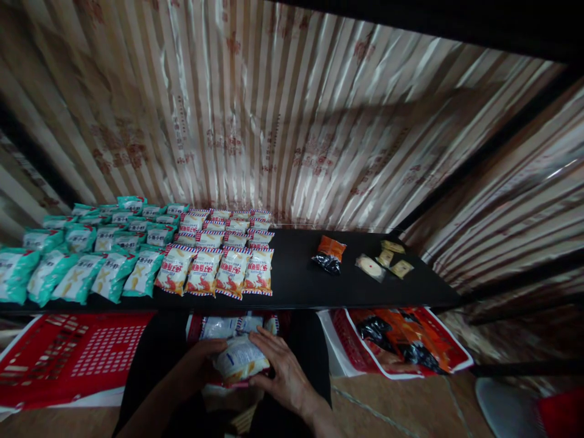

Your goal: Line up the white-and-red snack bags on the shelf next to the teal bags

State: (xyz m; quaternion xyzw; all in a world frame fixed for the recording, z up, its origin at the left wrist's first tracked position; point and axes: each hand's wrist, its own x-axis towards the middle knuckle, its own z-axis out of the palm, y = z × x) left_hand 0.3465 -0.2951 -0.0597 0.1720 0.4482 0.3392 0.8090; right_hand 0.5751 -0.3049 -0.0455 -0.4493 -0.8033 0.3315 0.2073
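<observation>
Between my two hands, low in front of my lap, is a white snack bag with its printed back turned up. My left hand grips its left side, and my right hand has its fingers curved round the right side. Just beyond, more snack bags lie in a container below the shelf edge. On the black shelf above, snack bags with red-and-blue striped edges stand in rows. To their left are rows of teal-and-white snack bags.
An orange-and-black bag, a round white item in clear wrap and small yellowish packets lie on the shelf's right part. Below are a red basket at left and a basket of orange bags at right. Striped sheeting hangs behind.
</observation>
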